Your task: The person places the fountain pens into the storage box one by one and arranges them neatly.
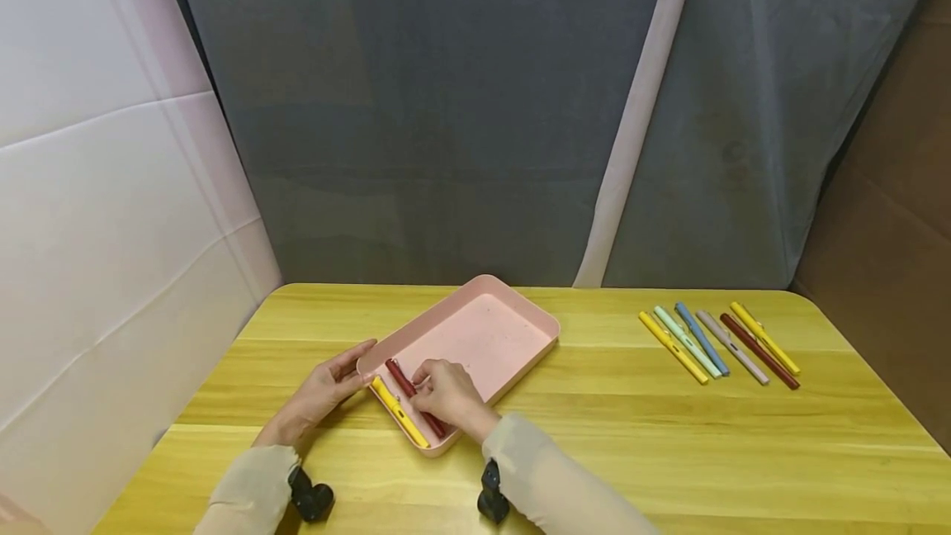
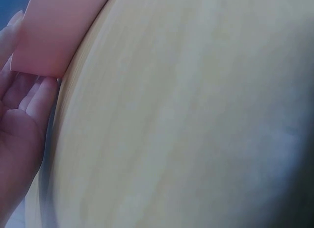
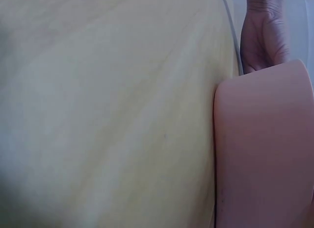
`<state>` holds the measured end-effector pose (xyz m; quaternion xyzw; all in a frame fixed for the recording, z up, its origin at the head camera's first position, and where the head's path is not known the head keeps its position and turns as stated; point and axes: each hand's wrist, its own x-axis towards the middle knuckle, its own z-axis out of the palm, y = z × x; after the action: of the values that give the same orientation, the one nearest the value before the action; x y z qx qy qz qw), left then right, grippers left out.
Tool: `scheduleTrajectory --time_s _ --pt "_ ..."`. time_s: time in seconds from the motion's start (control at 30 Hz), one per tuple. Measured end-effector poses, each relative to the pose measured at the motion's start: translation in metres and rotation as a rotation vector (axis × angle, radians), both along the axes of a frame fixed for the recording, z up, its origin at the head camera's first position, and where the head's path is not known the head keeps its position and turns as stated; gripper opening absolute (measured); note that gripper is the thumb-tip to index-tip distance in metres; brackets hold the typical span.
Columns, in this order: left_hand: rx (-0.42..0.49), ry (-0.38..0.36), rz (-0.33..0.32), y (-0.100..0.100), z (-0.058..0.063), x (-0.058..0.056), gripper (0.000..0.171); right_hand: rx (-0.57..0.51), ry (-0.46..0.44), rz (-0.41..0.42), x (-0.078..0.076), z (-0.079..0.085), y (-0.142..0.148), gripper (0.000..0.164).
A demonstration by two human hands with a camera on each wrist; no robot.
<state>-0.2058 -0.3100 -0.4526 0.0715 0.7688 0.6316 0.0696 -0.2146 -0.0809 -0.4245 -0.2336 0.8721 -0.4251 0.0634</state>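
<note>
Wrist views crop the tray [image 3: 265, 144]; its red pen [image 1: 400, 376] seems partly hidden.

The head view looks forward and down over the table [image 1: 683, 444], widest and farthest of the 3. Both wrist views sit low and close to the table, rolled sideways, its surface filling most of each; all 3 share part of the tray [image 1: 486, 337] and the left hand [image 1: 323, 390].

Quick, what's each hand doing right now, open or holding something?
Left hand: open, fingers against the pink tray at its corner.
Right hand: closed, holding the dark red pen inside the tray.
</note>
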Motion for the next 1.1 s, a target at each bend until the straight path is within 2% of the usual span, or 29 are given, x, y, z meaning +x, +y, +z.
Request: scheduleTrajectory --time_s 0.2,0.43,1.1 --pt "0.012 -0.003 -0.002 -0.0005 -0.0001 -0.0005 0.066 0.038 0.000 -0.001 0.0002 0.0013 -0.0010 0.014" --pt "0.027 -0.012 0.003 -0.0010 -0.0008 -0.0008 0.066 0.079 0.041 0.007 -0.0013 0.0004 -0.0024 0.014" --pt "0.010 0.009 -0.007 -0.0005 -0.0004 -0.0006 0.065 0.100 0.015 0.015 0.0018 0.0016 -0.0060 0.014"
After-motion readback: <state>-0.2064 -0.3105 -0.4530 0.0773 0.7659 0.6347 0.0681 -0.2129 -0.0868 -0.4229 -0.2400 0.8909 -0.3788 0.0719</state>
